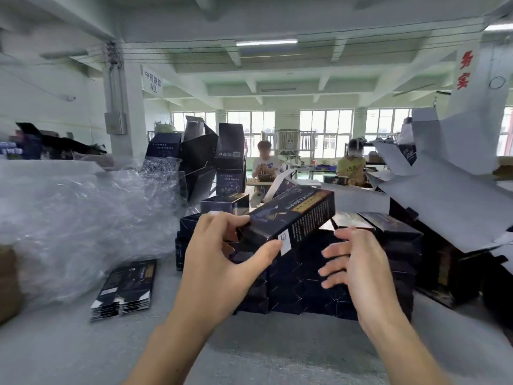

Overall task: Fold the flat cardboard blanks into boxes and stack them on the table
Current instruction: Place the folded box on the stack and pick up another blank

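Above stacked boxes point(305, 273), L hand point(219, 262) grips folded box point(291, 215), long axis up-right; R hand point(358, 268) spread.

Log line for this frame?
left hand grips folded box | right hand open, free | box above stack | flat blanks on table

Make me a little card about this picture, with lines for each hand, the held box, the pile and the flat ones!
left hand: grips the near end of the dark box
right hand: open, fingers spread, holding nothing, just right of the box
dark box: folded, tilted, held above the pile of boxes
pile of boxes: dark, on the grey table, behind the hands
flat blanks: small stack lying on the table, left of the pile
plastic wrap: crumpled, on the left
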